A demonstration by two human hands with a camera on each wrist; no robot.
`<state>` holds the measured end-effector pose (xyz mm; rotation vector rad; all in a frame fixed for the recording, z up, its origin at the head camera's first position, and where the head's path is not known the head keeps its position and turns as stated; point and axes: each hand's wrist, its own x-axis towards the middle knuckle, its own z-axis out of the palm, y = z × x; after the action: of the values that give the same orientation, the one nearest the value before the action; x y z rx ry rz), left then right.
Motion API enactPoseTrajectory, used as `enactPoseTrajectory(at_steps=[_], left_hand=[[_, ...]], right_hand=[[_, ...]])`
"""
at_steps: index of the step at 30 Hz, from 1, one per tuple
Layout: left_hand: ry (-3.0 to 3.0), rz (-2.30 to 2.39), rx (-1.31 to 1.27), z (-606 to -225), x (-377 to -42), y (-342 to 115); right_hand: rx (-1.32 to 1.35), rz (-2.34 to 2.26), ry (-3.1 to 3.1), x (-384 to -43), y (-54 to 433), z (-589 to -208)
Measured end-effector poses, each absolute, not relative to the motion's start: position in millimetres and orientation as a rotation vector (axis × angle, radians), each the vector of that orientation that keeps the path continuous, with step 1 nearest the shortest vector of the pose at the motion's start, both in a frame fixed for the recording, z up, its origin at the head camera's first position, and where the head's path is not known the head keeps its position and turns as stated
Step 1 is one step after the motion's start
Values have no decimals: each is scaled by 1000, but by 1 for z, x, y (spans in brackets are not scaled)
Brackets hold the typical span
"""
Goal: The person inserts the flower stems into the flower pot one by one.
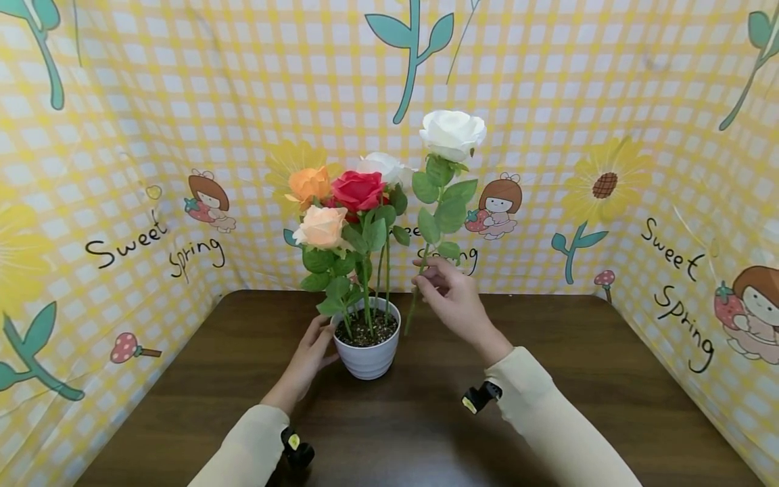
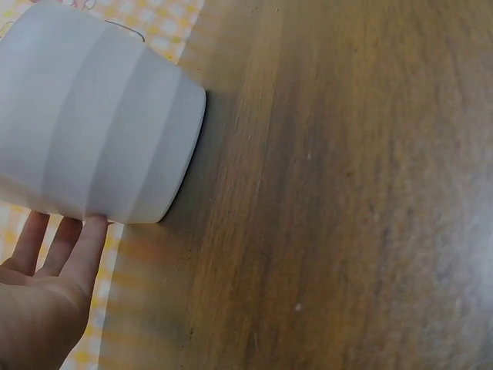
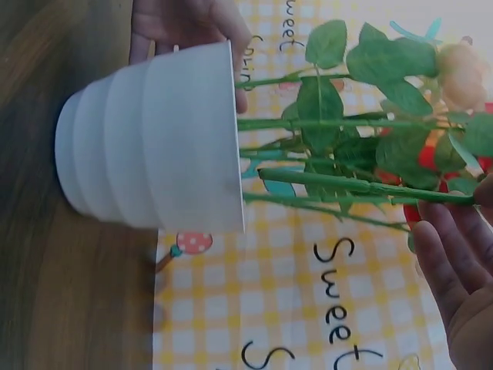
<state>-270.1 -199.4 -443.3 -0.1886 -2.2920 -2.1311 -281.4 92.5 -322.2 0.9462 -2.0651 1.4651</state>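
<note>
A white ribbed flowerpot (image 1: 368, 362) with dark soil stands on the table, several roses planted in it. Among them are an orange rose (image 1: 309, 184), a red rose (image 1: 359, 191), a peach rose (image 1: 321, 227) and a white rose (image 1: 386, 167) behind. My left hand (image 1: 308, 358) rests its fingertips against the pot's left side, fingers fairly straight in the left wrist view. To the right of the pot, my right hand (image 1: 453, 301) pinches the stem of another white rose (image 1: 453, 134), held upright. Its cut stem end (image 3: 266, 175) hangs just above the pot's rim in the right wrist view.
The dark wooden table (image 1: 548, 379) reaches back to a yellow checked cloth (image 1: 341, 81) with printed flowers and lettering, which also rises on both sides. Each wrist wears a small black camera (image 1: 481, 396) over a cream sleeve.
</note>
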Motion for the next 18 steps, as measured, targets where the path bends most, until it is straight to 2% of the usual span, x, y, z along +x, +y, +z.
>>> enactPoseTrajectory(at_steps=[8,18], left_hand=[[-2288,-2124,-193,-443,-270,-200],[-2289,-2142,-191,-443,-269,-200]], right_hand=[[1059,1391,-2033,-302,69,-336],[1080,1265,-2054,-311,56,-347]])
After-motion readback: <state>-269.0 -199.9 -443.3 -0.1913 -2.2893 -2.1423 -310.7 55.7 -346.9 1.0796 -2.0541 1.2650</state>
